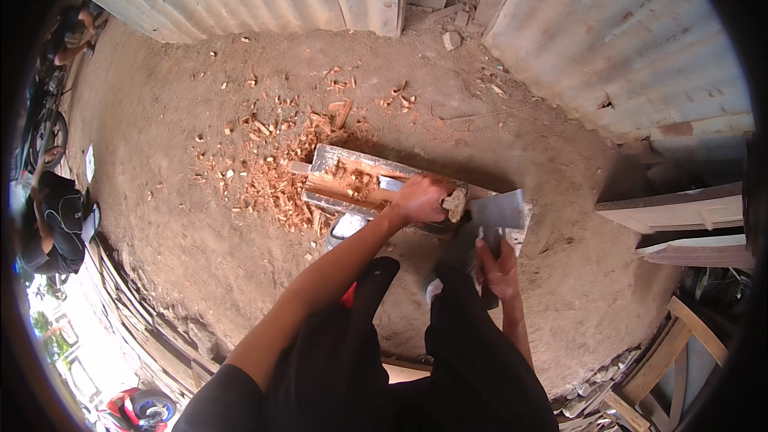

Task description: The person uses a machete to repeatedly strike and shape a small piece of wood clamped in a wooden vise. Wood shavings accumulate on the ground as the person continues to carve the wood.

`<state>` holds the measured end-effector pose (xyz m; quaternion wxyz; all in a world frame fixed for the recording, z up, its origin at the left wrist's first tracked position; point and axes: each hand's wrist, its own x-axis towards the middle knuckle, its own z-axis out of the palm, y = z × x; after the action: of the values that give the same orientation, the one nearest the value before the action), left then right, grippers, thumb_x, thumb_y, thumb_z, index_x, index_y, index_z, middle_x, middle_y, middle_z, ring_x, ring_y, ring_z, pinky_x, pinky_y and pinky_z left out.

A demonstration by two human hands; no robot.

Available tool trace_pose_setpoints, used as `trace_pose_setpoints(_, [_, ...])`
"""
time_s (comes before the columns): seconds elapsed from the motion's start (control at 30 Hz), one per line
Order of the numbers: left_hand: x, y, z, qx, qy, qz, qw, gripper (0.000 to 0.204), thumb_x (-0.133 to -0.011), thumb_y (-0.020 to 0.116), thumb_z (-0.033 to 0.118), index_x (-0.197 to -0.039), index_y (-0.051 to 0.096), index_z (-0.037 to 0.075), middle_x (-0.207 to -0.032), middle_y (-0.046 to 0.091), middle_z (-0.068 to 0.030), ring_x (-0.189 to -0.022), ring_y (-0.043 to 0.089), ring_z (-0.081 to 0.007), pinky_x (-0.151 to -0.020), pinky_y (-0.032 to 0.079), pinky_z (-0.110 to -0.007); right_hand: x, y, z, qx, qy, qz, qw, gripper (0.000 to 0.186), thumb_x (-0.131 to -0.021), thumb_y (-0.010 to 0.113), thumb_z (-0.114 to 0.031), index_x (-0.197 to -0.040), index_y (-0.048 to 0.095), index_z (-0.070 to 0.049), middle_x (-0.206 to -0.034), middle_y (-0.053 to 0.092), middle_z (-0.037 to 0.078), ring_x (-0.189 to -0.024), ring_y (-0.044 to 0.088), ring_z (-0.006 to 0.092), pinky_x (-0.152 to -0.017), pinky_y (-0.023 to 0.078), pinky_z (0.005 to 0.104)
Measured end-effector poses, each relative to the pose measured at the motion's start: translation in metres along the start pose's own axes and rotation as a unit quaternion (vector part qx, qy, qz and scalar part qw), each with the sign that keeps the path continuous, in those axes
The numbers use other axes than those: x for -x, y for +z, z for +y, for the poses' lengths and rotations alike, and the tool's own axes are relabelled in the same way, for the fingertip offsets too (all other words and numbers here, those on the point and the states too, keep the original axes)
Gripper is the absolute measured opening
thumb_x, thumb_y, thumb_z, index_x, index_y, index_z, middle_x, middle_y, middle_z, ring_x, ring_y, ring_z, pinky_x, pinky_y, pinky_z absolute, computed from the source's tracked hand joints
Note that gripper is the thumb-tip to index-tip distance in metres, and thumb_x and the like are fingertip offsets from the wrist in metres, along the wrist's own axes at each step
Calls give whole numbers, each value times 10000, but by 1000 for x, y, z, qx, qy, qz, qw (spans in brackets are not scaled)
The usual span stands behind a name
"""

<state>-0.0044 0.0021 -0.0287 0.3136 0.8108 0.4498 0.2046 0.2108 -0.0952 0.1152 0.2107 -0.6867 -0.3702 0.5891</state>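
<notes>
My left hand [418,197] is closed on a chisel, whose flat metal blade [390,183] lies over a long wooden workpiece [326,159]; its battered pale handle end [454,205] sticks out to the right. The workpiece has a hollowed channel holding loose chips. My right hand [494,266] grips the dark handle of a hatchet-like tool, its broad metal head [498,210] just right of the chisel's end. My feet are partly visible near the workpiece.
Wood shavings [280,184] litter the dirt ground. Corrugated metal sheets [616,40] stand at the back. Wooden planks [672,216] and frames [654,364] lie at the right. At the left rim are people [52,240], a bicycle-like wheel and a red motorbike [128,408].
</notes>
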Motion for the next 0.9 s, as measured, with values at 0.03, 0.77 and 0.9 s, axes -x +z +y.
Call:
trace_pose_setpoints(0.03, [-3,-2,2,-7,-6,-11,1000,294,-728,711,329,-934,730,121,-794,730,-195,-762,734,-387,-715,587,-507,0,3,3,-23,7,30,999,323,-992,701,-305,-985,565,-11,-675,558,25,-522,509,122,-486,415,306])
trace_pose_setpoints(0.77, [1,1,-10,15,26,55,998,346,-671,721,325,-929,737,96,-788,728,-176,-779,721,-384,-697,575,-483,-10,13,38,77,-128,51,987,215,-1002,684,-218,-973,614,-17,-649,591,45,-540,554,127,-496,440,325])
trace_pose_setpoints(0.9, [-1,-11,2,27,19,49,998,330,-655,733,301,-904,731,84,-806,733,-169,-795,719,-382,-713,574,-485,-3,-8,6,81,-64,37,994,217,-1010,671,-206,-947,575,-22,-626,572,50,-490,540,122,-443,424,313])
